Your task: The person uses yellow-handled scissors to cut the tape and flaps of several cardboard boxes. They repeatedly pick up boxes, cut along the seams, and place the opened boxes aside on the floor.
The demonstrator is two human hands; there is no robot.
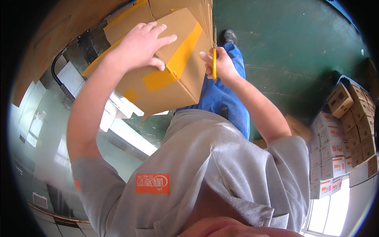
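Note:
My left hand (140,46) rests with its fingers spread on a brown cardboard box (165,94) in front of me. A wide strip of yellow packing tape (185,47) runs across the top of the box and folds over its edge. My right hand (222,63) is just right of the box, shut on yellow-handled scissors (214,63). The scissor blades point away from me, alongside the box, and look closed together. A smaller patch of yellow tape (131,94) sticks to the near side of the box.
More cardboard (180,4) stands behind the box. A black cable (54,69) bends at the left. Stacked brown cartons (352,127) and white printed cartons (331,139) rise at the far right. Below me are the green floor (281,38), my blue trouser leg and a dark shoe (230,36).

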